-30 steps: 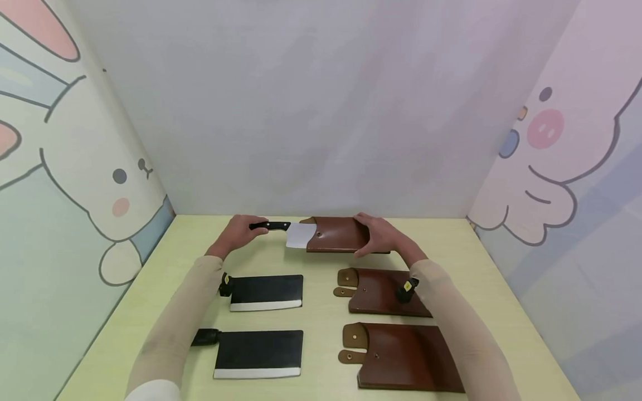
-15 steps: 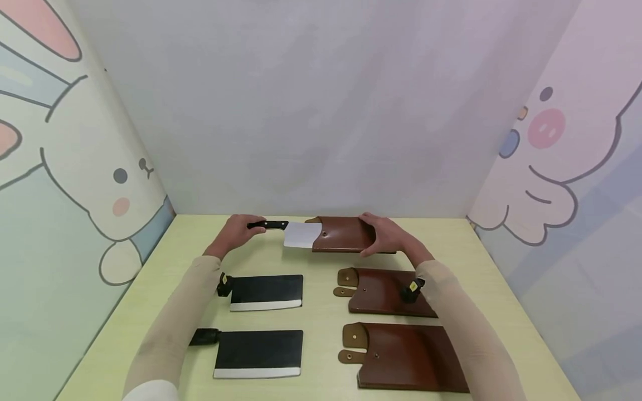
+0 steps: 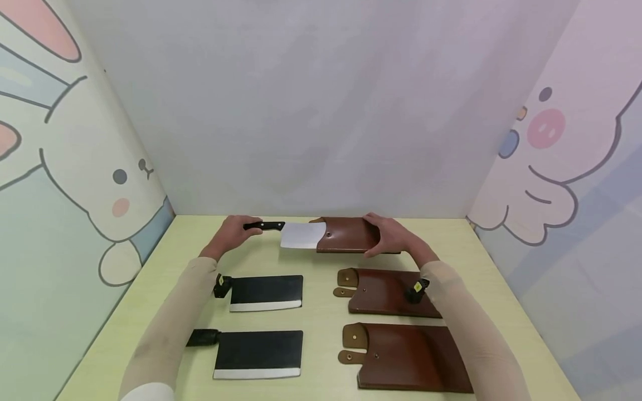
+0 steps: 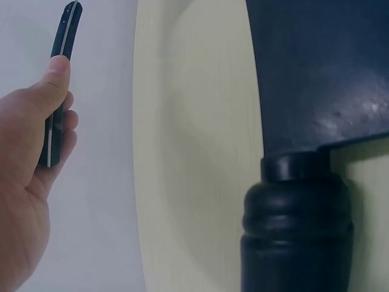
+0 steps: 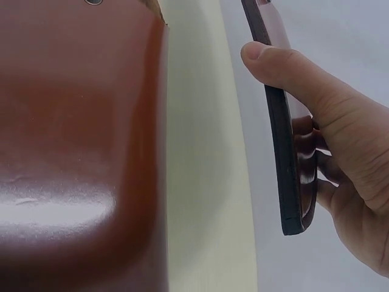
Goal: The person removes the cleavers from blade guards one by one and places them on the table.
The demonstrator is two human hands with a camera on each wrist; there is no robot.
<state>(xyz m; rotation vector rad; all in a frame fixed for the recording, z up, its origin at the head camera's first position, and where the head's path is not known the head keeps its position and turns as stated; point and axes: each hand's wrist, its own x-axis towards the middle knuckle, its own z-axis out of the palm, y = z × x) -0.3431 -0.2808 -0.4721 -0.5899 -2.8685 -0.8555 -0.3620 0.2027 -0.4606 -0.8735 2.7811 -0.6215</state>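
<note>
At the back of the table, a cleaver with a black riveted handle and a bright blade (image 3: pixel 301 235) is partly inside a brown leather sheath (image 3: pixel 347 235). My left hand (image 3: pixel 233 232) grips the handle's end; in the left wrist view the thumb lies along the black handle (image 4: pixel 55 137) with fingers curled round it. My right hand (image 3: pixel 393 234) holds the sheath by its right end, thumb on the near edge and fingers on the far one. From the right wrist, the sheath (image 5: pixel 289 158) shows edge-on in the grip. The blade's tip is hidden in the leather.
Two dark cleavers (image 3: pixel 267 292) (image 3: pixel 258 354) lie front left, under and beside the left forearm. Front right lie two larger brown sheaths (image 3: pixel 383 291) (image 3: pixel 401 356) with tan strap flaps, partly under the right forearm. A grey wall (image 3: pixel 321 111) stands behind the table.
My right hand has drawn the sheath rightward while my left hand has shifted slightly left with the cleaver. More of the blade shows now. The other cleavers and sheaths lie still.
</note>
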